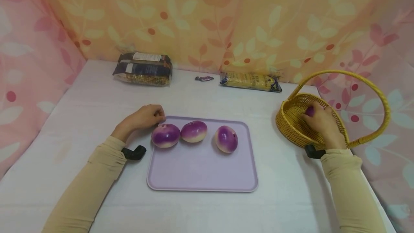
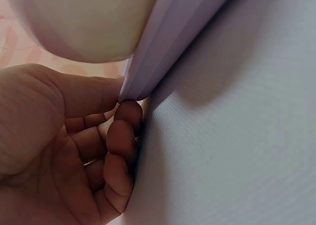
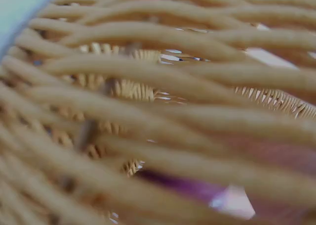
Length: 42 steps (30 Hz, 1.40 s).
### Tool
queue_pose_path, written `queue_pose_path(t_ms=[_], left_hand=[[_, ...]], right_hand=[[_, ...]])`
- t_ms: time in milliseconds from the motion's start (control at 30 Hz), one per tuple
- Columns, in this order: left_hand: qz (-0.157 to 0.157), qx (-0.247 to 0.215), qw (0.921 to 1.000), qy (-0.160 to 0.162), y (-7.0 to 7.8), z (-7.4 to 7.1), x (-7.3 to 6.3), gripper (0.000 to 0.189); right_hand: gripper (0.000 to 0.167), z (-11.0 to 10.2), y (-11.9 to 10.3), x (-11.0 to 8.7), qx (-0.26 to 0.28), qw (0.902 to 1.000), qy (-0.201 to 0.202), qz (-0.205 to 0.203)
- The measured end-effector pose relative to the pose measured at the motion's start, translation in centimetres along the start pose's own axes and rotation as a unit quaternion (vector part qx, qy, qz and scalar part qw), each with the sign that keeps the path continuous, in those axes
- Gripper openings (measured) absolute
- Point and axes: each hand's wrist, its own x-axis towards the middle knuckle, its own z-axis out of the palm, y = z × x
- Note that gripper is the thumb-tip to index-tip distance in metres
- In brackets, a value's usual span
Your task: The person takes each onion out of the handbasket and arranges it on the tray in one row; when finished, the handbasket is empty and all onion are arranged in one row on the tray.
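Purple thing (image 1: 310,111) is pinched in our right hand (image 1: 322,119) inside the basket (image 1: 289,128); with our left hand (image 1: 146,117) we pinch the tray (image 1: 203,170) at its corner, near three turnips (image 1: 194,132)

We can read no word, brand or number for certain. At the far left, the dark pasta bag (image 1: 152,69) carries a white label (image 1: 147,56) along its top, with print too small for us to make out. At the far right, the yellow pasta packet (image 1: 247,81) bears rows of lettering that we find too blurred to spell. Between them, we see pale, illegible marks on the wrapped candy (image 1: 205,78).
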Motion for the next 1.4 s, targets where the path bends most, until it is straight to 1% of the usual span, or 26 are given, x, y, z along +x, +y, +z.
queue_pose_path(t_ms=[133,200,267,333,433,500,567,667,767,800,867,933,1033,1133,1267,1400], left_hand=[[-0.001,0.000,1.0000,0.000,0.0,0.1,0.0,0.012],[-0.001,0.000,1.0000,-0.001,0.0,0.2,0.0,0.012],[-0.002,-0.001,1.0000,-0.004,0.0,0.2,0.0,0.012],[-0.001,0.000,1.0000,-0.003,0.0,0.1,0.0,0.012],[0.000,0.002,1.0000,0.002,0.0,0.0,0.0,0.011],[-0.002,0.002,1.0000,0.004,0.0,-0.1,0.0,0.011],[-0.007,0.001,1.0000,0.002,0.0,-0.1,0.0,0.012],[-0.012,-0.001,0.9999,-0.004,-0.1,0.0,0.0,0.012],[-0.013,-0.003,0.9999,-0.006,-0.1,0.1,0.0,0.012],[-0.013,-0.003,0.9999,-0.005,0.0,0.1,0.1,0.012],[-0.011,-0.002,0.9999,-0.005,0.0,0.1,0.1,0.012],[-0.011,-0.001,0.9999,-0.005,0.0,0.1,0.1,0.012],[-0.009,0.000,0.9999,-0.006,0.0,0.1,0.2,0.012],[-0.011,-0.001,0.9999,-0.005,-0.1,0.2,0.3,0.012],[-0.009,-0.004,0.9999,-0.006,-0.3,0.3,0.4,0.012],[-0.011,-0.004,0.9999,-0.007,-0.3,0.3,0.3,0.012]], right_hand=[[0.057,0.2,-0.3,-1.0,0.015,0.9985,0.050,0.013],[0.059,0.1,-0.7,-1.7,0.018,0.9973,0.070,0.012],[0.066,-0.2,-1.6,-2.8,0.025,0.9964,0.081,0.008],[0.073,-0.6,-2.9,-4.0,0.033,0.9947,0.098,-0.007],[0.073,-1.1,-5.6,-5.9,0.041,0.9912,0.111,-0.059],[0.070,-1.0,-7.2,-6.9,0.045,0.9844,0.125,-0.115],[0.067,-0.5,-8.5,-7.7,0.044,0.9751,0.125,-0.178],[0.066,0.9,-9.7,-8.6,0.041,0.9538,0.121,-0.272],[0.066,2.6,-10.3,-9.4,0.033,0.9366,0.086,-0.338],[0.067,3.2,-10.5,-9.7,0.029,0.9330,0.072,-0.352],[0.067,4.2,-10.7,-10.2,0.020,0.9283,0.049,-0.368],[0.068,5.0,-10.7,-10.7,0.007,0.9228,0.040,-0.383],[0.068,5.9,-10.8,-11.2,-0.010,0.9132,0.049,-0.404],[0.068,6.5,-11.1,-11.4,-0.010,0.9035,0.061,-0.424],[0.067,7.1,-11.5,-11.5,0.006,0.8973,0.057,-0.438],[0.059,7.5,-12.0,-11.5,0.013,0.8931,0.059,-0.446]])
